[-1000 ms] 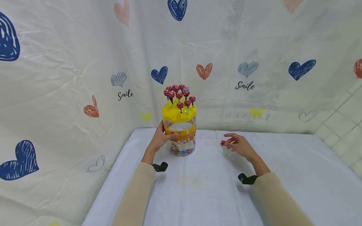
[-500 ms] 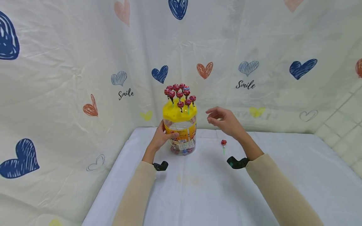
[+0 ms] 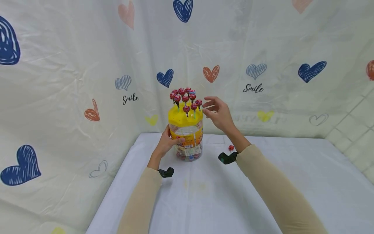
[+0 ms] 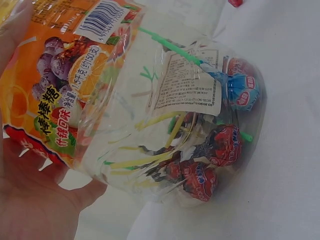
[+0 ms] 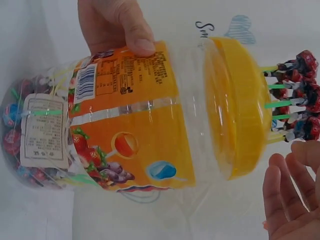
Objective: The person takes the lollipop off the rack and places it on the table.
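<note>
The jar (image 3: pixel 186 139) is clear glossy plastic with a printed shiny label and a smooth yellow plastic lid (image 3: pixel 185 117), the lollipops (image 3: pixel 185 98) have crinkled glossy wrappers on thin plastic sticks, and the desk (image 3: pixel 210 195) has a matt white cloth with soft creases.

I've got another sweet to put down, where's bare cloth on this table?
Bare white tablecloth lies right of the loose red lollipop, and in front between both sleeves. Crowded: around the clear yellow-lidded lollipop jar, gripped by the left hand.
</note>
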`<state>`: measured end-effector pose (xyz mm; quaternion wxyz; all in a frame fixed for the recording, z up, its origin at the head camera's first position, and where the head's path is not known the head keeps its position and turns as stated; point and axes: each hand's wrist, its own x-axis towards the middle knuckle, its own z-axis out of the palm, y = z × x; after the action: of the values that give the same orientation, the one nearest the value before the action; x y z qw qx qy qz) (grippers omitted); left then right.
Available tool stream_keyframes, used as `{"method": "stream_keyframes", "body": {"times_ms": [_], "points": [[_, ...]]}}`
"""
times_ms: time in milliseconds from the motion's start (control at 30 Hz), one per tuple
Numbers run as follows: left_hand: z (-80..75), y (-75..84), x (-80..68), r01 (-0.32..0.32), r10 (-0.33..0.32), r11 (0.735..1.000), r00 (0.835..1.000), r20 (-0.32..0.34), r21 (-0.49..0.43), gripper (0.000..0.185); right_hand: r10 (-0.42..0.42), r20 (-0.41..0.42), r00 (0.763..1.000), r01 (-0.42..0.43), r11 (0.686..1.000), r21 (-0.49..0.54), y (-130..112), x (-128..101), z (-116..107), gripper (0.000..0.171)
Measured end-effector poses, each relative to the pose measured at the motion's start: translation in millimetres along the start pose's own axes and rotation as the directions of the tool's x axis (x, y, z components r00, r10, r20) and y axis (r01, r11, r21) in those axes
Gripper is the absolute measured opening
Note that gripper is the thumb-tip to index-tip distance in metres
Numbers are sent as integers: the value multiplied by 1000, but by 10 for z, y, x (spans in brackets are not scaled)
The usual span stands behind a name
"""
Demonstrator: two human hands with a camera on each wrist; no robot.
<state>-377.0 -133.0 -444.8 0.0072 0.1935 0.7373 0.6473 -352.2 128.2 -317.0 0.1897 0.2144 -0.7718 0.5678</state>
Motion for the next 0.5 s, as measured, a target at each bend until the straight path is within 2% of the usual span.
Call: {"method": "stream_keyframes", "body": {"times_ms": [333,500], "points": [[10,3,-10,10,-9,1000,1000,-19,20,78,0,20,1000,0,1000,-15,10,46,87,45],[7,73,-28,34,-33,999,999,-14,25,79,-38,14,999,38,999,-18,-37,46,99,47]]}}
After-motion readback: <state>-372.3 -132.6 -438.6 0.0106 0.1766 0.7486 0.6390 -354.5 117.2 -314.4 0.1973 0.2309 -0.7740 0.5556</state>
